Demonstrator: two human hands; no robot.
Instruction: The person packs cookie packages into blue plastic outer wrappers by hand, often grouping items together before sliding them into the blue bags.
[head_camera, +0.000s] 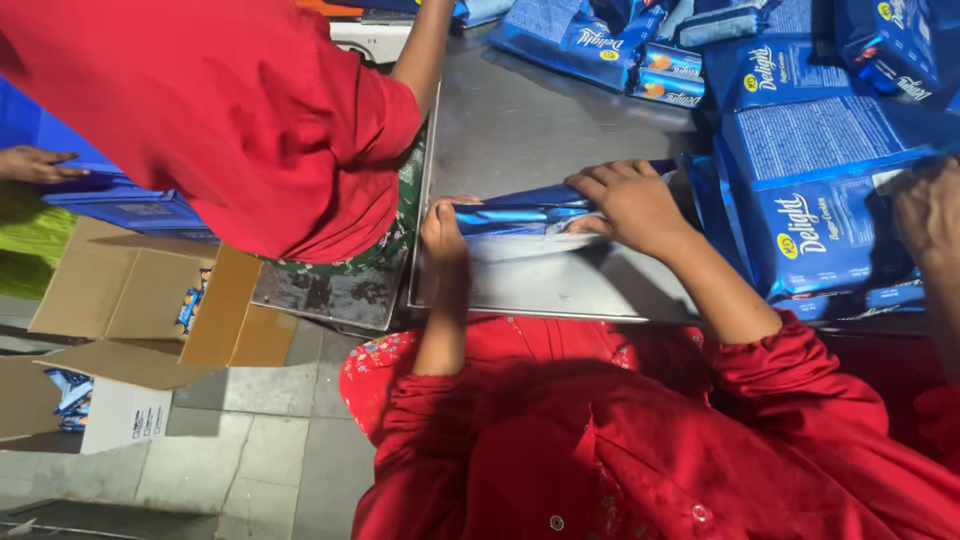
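A flat, shiny blue packet (520, 210) lies on its side on the steel table (520, 120). My left hand (443, 228) grips its left end at the table's near edge. My right hand (630, 200) presses on its right end with fingers spread over the top. Both of my arms are in red sleeves. Just right of my right hand lies a pile of large blue biscuit packs (820, 180).
A co-worker in a red top (230, 110) stands at the left, one arm reaching over the table's far side. Another person's hand (930, 215) rests on the packs at right. Open cardboard boxes (150, 300) with small packets sit on the floor, left.
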